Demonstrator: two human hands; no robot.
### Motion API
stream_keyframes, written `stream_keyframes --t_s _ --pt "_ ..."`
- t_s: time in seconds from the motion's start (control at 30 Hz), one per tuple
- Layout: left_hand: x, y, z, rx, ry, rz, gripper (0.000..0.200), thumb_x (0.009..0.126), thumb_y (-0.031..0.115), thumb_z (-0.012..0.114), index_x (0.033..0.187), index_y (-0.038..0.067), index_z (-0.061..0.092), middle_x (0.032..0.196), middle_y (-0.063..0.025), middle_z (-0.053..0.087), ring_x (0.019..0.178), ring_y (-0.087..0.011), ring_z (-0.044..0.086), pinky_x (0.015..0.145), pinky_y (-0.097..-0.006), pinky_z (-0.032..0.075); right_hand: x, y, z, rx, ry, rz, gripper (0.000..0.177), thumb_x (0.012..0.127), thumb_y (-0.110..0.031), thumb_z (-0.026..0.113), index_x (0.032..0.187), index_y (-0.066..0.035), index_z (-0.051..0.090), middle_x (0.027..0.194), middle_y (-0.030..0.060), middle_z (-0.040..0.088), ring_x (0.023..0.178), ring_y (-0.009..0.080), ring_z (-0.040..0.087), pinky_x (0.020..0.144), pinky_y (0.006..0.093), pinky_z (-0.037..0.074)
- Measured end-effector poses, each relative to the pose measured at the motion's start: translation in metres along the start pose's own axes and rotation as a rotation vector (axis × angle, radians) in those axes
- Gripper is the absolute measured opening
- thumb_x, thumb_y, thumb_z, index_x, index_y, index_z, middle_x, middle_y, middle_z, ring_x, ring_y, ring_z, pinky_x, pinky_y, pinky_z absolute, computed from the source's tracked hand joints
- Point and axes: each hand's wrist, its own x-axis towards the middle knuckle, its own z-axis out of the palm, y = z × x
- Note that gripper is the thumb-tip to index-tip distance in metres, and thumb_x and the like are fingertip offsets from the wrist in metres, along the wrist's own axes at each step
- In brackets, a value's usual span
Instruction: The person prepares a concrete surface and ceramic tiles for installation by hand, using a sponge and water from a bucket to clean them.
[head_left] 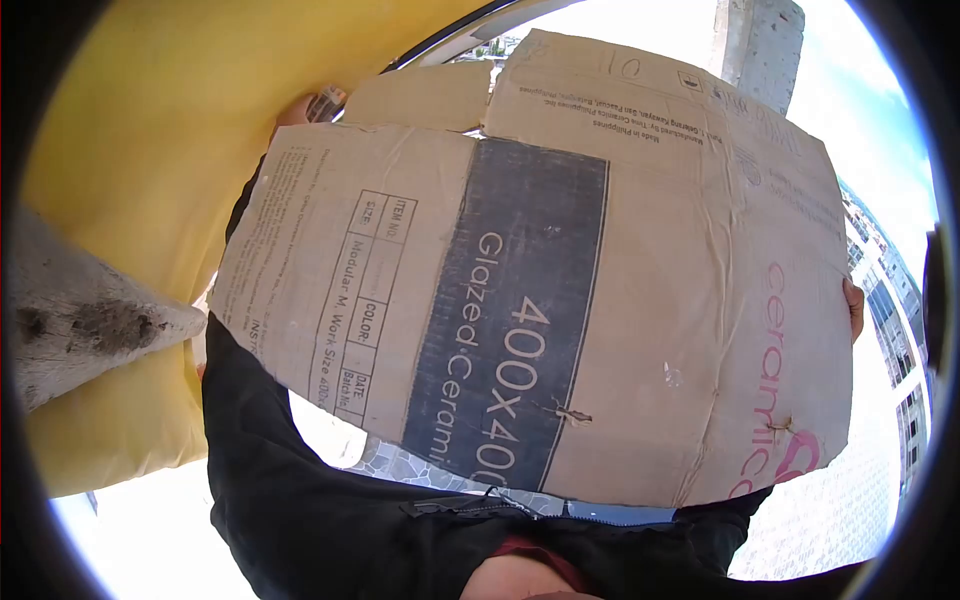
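A large, flattened cardboard sheet (650, 300) fills the middle of the head view, tilted, with printed text and a dark blue band. My right hand (854, 308) grips its right edge; only the fingers show, bent round the border. At the upper left edge my left hand (292, 115) holds the cardboard, partly hidden by it. Small creases and torn spots mark the sheet's surface. Both forearms are mostly hidden behind it, with dark sleeves showing at the sides.
Yellow fabric (150, 130) spreads across the upper left. A rough, stained post (90, 310) juts in from the left edge. A concrete column (762, 55) stands behind the sheet at the top. Buildings (890, 300) show at the far right, and stone paving (400, 463) below the sheet.
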Motion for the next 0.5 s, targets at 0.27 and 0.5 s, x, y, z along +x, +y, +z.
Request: stream_keyframes --t_s 0.27,0.5 --pt "-0.259 0.008 0.005 -0.645 0.045 -0.816 0.025 0.081 0.01 0.06 0.104 0.001 0.059 0.082 -0.0104 0.068 0.069 -0.0131 0.062 0.063 -0.0247 0.048 -0.021 0.039 0.027 -0.058 0.186 0.291 0.051 0.081 -0.029 0.054 0.121 0.003 0.047 0.109 0.0185 0.059 0.094 0.0217 0.062 0.084 0.0324 0.05" --pt "-0.532 0.155 0.017 -1.073 -0.28 -1.87 0.024 0.078 0.017 0.059 0.099 0.008 0.054 0.072 -0.0086 0.063 0.034 -0.0059 0.035 0.029 -0.0216 0.027 -0.006 -0.011 0.059 -0.123 0.199 0.402 0.05 0.081 -0.03 0.055 0.119 0.002 0.049 0.107 0.0181 0.06 0.091 0.0205 0.063 0.082 0.0305 0.051"
